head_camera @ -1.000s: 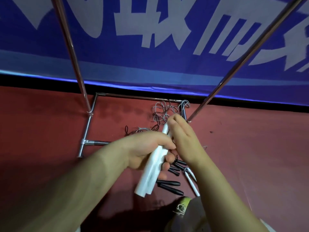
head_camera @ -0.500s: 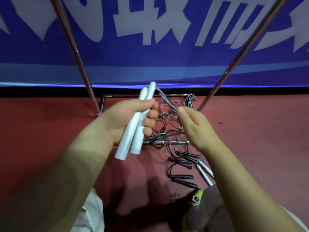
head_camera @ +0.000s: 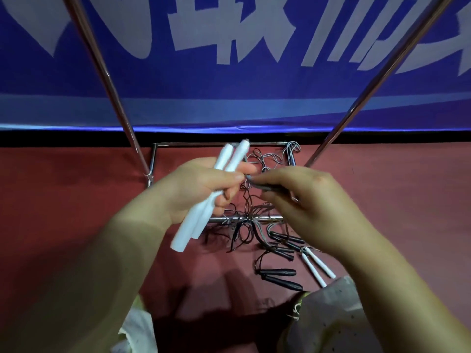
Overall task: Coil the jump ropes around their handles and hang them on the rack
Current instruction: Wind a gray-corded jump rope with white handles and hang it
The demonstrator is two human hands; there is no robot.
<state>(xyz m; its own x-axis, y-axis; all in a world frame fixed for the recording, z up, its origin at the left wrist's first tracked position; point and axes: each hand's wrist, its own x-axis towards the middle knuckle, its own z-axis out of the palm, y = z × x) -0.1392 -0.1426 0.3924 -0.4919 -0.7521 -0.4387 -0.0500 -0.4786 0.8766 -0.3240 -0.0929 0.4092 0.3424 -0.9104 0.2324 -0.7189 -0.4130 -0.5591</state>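
Note:
My left hand (head_camera: 201, 189) grips two white jump-rope handles (head_camera: 230, 159) side by side, tilted with their tops up and to the right. A grey cord (head_camera: 257, 185) runs from the handles to my right hand (head_camera: 305, 200), which pinches it just right of my left fingers. Below my hands, more ropes (head_camera: 244, 225) lie tangled over the metal rack's low bar (head_camera: 270, 218). Black handles (head_camera: 280, 272) and a second white pair (head_camera: 316, 266) rest on the red floor.
Two slanted metal rack poles (head_camera: 107, 80) (head_camera: 382, 80) rise on either side in front of a blue banner (head_camera: 229, 98). The rack's base frame (head_camera: 153, 159) sits on the red floor. My knees and a shoe (head_camera: 298, 309) are at the bottom.
My right hand has come down and in toward the left hand, drawing the grey cord lower beside the handles. The left hand holds the white handles as before.

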